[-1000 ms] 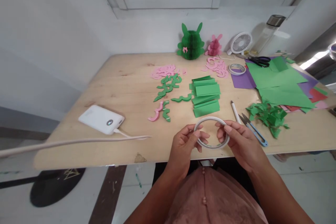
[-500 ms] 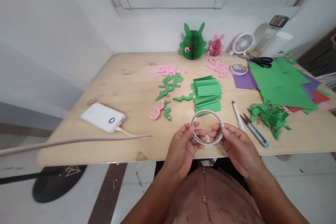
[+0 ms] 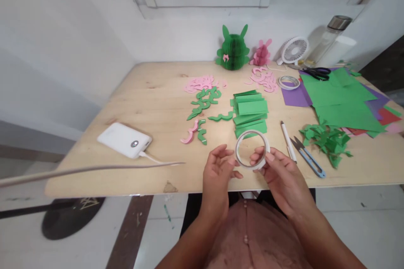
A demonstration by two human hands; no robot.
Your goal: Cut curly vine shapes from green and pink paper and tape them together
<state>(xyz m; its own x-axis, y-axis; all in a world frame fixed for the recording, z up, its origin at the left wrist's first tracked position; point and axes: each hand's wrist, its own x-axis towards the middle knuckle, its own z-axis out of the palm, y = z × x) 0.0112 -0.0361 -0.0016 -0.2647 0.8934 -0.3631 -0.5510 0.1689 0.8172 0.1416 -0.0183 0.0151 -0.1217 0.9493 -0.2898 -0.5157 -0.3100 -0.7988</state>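
A roll of white tape (image 3: 237, 151) is held up above the table's front edge in my right hand (image 3: 285, 176), with the thumb on its right rim and fingers through and behind the ring. Beside the roll's left side is my left hand (image 3: 217, 176), its fingers apart and the thumb tip close to the rim; whether it still touches I cannot tell. Just beyond the roll lie folded green paper strips (image 3: 251, 108). To their left are a wavy green cut-out (image 3: 221, 117), a pink curved piece (image 3: 190, 132) and a green piece with whitish strips (image 3: 202, 132).
Right of my hands lie a white pen (image 3: 287, 138), blue thread snips (image 3: 309, 157) and green scraps (image 3: 331, 145). Farther back are coloured sheets (image 3: 344, 96), black scissors (image 3: 318, 72), more tape (image 3: 288, 83), a fan (image 3: 294, 50) and paper figures (image 3: 233, 52). A white power bank (image 3: 121, 139) sits left.
My left hand has let its grip off the tape roll and drawn slightly left, fingers spreading. The roll has shifted a little to the right, in my right hand.
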